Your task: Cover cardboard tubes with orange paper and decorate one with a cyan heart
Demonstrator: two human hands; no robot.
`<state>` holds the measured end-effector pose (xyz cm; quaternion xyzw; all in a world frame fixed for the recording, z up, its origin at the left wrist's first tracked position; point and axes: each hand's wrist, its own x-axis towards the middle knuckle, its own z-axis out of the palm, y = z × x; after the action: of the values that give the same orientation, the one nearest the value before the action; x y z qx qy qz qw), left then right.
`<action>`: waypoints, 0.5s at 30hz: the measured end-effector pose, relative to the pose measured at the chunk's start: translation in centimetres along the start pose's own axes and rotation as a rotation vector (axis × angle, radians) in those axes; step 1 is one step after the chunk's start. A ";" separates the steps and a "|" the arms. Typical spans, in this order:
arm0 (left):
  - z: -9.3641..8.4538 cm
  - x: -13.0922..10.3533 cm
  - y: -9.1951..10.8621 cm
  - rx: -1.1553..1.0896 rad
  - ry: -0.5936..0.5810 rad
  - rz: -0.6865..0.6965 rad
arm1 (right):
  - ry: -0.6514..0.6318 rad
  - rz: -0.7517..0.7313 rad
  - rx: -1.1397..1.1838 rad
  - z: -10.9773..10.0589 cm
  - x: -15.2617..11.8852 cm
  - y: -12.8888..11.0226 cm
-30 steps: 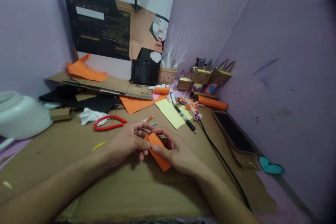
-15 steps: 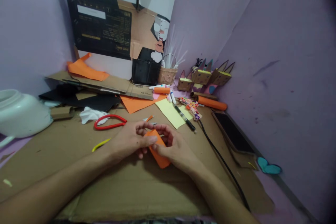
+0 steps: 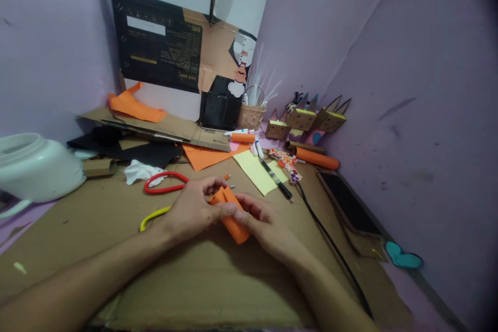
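Note:
Between my two hands is a small piece of orange paper [image 3: 236, 229], curled into a short tube with an overlapping edge on top. My left hand [image 3: 200, 205] grips its upper left side, thumb on the near face. From the right, my right hand [image 3: 264, 220] pinches it with the thumb close to the other thumb. The far fingers of both hands are partly hidden behind the paper. Just beyond and left of my left hand lie scissors with a red handle [image 3: 165, 182] and a yellow handle [image 3: 153, 215]; their blades are mostly covered by the hand.
Yellow paper [image 3: 254, 171] with a black pen [image 3: 276, 179] lies beyond my hands. A patterned glue gun [image 3: 290, 166] trails a black cord [image 3: 327, 236]. At right rests a phone [image 3: 350, 202], at left a white pot [image 3: 35, 168]. Cardboard animal figures [image 3: 301, 119] stand at the back.
The orange paper has gone from looking flat and folded to a rounded tube, its overlap now showing. Both hands keep hold of it. The whole view has shifted slightly.

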<state>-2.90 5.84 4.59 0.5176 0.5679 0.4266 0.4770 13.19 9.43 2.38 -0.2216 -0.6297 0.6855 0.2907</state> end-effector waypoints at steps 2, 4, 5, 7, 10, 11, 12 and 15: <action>0.0 0.1 0.0 -0.065 0.024 -0.005 | -0.014 -0.014 -0.012 -0.1 0.1 0.1; -0.1 0.2 0.0 -0.110 0.048 -0.006 | -0.024 -0.010 0.000 -0.2 0.1 0.3; -0.3 0.2 0.1 -0.111 0.066 -0.004 | -0.024 -0.002 0.011 -0.3 0.1 0.3; -0.6 0.3 0.1 -0.099 0.117 0.019 | -0.022 0.051 0.037 -0.6 0.0 0.3; -1.2 0.4 0.1 -0.112 0.185 0.041 | -0.030 0.167 0.083 -1.1 -0.2 0.1; -1.3 0.4 0.1 -0.126 0.190 0.043 | -0.025 0.184 0.106 -1.2 -0.3 0.0; -1.3 0.3 0.2 -0.136 0.182 0.040 | -0.010 0.187 0.133 -1.2 -0.4 -0.1; -0.9 0.3 0.2 -0.136 0.122 0.027 | 0.086 0.169 0.181 -1.0 -0.2 -0.1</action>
<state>-3.76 6.17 4.95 0.4649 0.5586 0.5012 0.4696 14.06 10.03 2.32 -0.2760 -0.5311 0.7515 0.2776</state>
